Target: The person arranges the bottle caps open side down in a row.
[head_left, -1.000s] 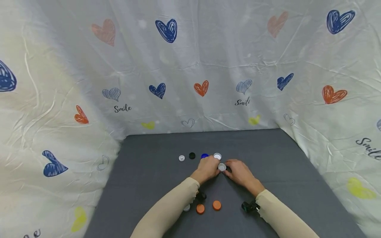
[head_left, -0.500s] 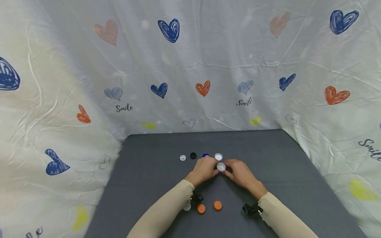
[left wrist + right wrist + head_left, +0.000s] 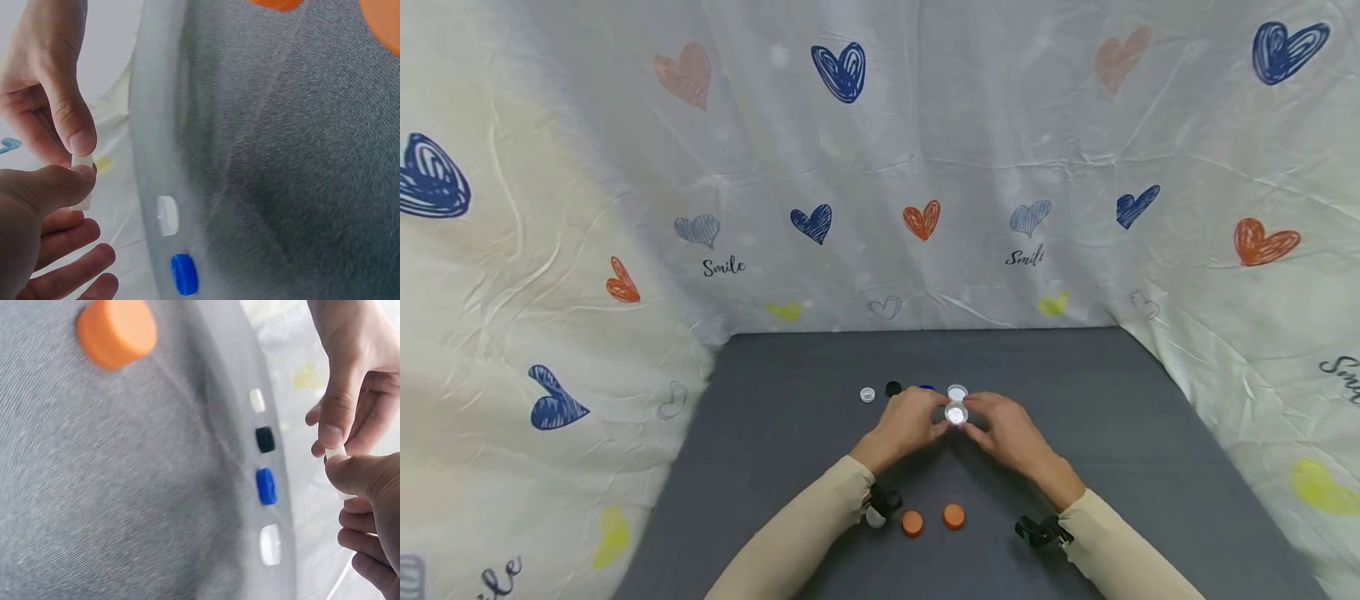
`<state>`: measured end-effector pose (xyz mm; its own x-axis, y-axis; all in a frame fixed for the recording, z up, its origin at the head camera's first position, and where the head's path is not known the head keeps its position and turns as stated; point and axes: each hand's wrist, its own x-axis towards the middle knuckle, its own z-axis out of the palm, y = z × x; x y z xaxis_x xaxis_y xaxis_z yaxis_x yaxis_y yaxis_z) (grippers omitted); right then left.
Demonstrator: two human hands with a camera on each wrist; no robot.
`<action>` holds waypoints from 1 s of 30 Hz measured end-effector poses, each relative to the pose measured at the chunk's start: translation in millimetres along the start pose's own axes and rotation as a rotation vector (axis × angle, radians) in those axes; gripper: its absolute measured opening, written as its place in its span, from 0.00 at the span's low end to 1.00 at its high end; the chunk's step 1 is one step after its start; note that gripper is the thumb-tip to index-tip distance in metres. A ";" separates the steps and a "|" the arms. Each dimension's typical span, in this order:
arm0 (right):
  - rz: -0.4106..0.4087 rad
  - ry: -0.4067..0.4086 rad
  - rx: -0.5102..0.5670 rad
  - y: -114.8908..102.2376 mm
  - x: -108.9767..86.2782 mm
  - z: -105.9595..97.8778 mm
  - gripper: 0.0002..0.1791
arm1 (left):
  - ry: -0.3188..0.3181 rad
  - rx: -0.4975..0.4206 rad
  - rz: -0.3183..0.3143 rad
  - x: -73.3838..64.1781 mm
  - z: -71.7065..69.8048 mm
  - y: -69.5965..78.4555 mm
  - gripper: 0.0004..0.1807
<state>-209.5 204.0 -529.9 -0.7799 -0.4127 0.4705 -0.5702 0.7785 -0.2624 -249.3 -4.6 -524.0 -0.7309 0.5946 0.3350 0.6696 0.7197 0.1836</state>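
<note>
Between my two hands a white bottle cap [image 3: 956, 414] is held up off the table, its round face toward the head camera. My left hand [image 3: 912, 421] pinches its left side with thumb and fingers. From the right, my right hand [image 3: 1007, 429] pinches the same cap. Both wrist views show the cap edge-on, and in the left wrist view the thumbs press on the white cap [image 3: 82, 201] close together. Behind the hands, another white cap [image 3: 957, 391] lies on the table. Beside it, a blue cap [image 3: 927, 387] is mostly hidden by my left hand.
Farther left in the back row lie a black cap [image 3: 892, 388] and a small white cap [image 3: 867, 395]. Nearer the person are two orange caps [image 3: 912, 523] and a white cap [image 3: 876, 518], partly covered by the left wrist camera. A grey cloth [image 3: 790, 400] covers the table.
The held white cap has come up and tilted more toward the head camera. Both hands have shifted with it, and the left hand now covers more of the blue cap.
</note>
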 end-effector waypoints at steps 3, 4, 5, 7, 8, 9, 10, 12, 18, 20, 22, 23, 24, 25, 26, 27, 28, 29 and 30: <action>-0.014 0.018 -0.003 -2.6 2.8 -4.0 0.21 | 0.024 -0.010 0.015 -2.1 -8.8 0.0 0.16; -0.018 0.022 0.003 -3.8 3.6 -5.4 0.21 | 0.031 -0.011 0.020 -3.4 -11.9 0.0 0.16; -0.024 0.028 0.010 -5.0 4.3 -6.5 0.21 | 0.038 -0.014 0.025 -4.7 -14.9 0.0 0.16; -0.033 0.045 0.026 -8.3 5.2 -8.7 0.22 | 0.051 -0.017 0.035 -7.5 -20.8 0.3 0.16; -0.039 0.053 0.034 -10.3 5.6 -10.0 0.22 | 0.058 -0.018 0.040 -9.1 -24.2 0.6 0.16; -0.045 0.064 0.039 -12.2 6.1 -11.0 0.22 | 0.065 -0.010 0.042 -10.8 -27.2 0.7 0.16; -0.052 0.072 0.043 -14.6 6.6 -12.4 0.22 | 0.073 -0.001 0.044 -12.4 -30.1 1.1 0.16; -0.062 0.091 0.051 -19.5 7.7 -15.3 0.22 | 0.089 0.015 0.052 -15.6 -35.7 1.4 0.17; -0.099 0.129 0.065 -33.3 10.9 -23.5 0.24 | 0.154 0.030 0.095 -26.4 -52.9 1.3 0.19; -0.112 0.134 0.064 -36.8 11.3 -24.8 0.25 | 0.161 0.025 0.100 -29.8 -56.9 0.5 0.19; -0.121 0.139 0.064 -39.7 11.5 -25.3 0.25 | 0.165 0.015 0.106 -33.0 -60.1 -0.2 0.19; -0.127 0.140 0.071 -41.2 11.8 -25.4 0.25 | 0.167 0.014 0.108 -34.8 -61.3 -0.9 0.19; -0.133 0.141 0.079 -42.5 12.1 -25.2 0.25 | 0.172 0.011 0.110 -36.7 -62.4 -1.6 0.19; -0.138 0.142 0.088 -43.7 12.3 -24.8 0.26 | 0.176 0.010 0.111 -38.7 -62.6 -2.8 0.19; -0.141 0.142 0.097 -45.0 12.6 -24.6 0.26 | 0.183 0.005 0.114 -40.6 -63.1 -3.7 0.19; -0.145 0.143 0.104 -46.1 12.8 -23.9 0.26 | 0.187 -0.001 0.117 -42.7 -63.1 -4.6 0.19; -0.150 0.144 0.115 -47.1 12.9 -23.2 0.26 | 0.190 -0.006 0.118 -44.8 -63.0 -5.7 0.19; -0.154 0.143 0.122 -48.0 13.0 -22.3 0.26 | 0.191 -0.013 0.119 -46.9 -62.7 -6.8 0.19; -0.159 0.143 0.129 -48.9 12.9 -21.2 0.26 | 0.192 -0.020 0.119 -49.0 -62.4 -7.8 0.19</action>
<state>-186.2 170.7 -493.1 -0.6384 -0.4471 0.6265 -0.7183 0.6386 -0.2762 -210.5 -61.8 -484.2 -0.6091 0.5945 0.5249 0.7536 0.6401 0.1495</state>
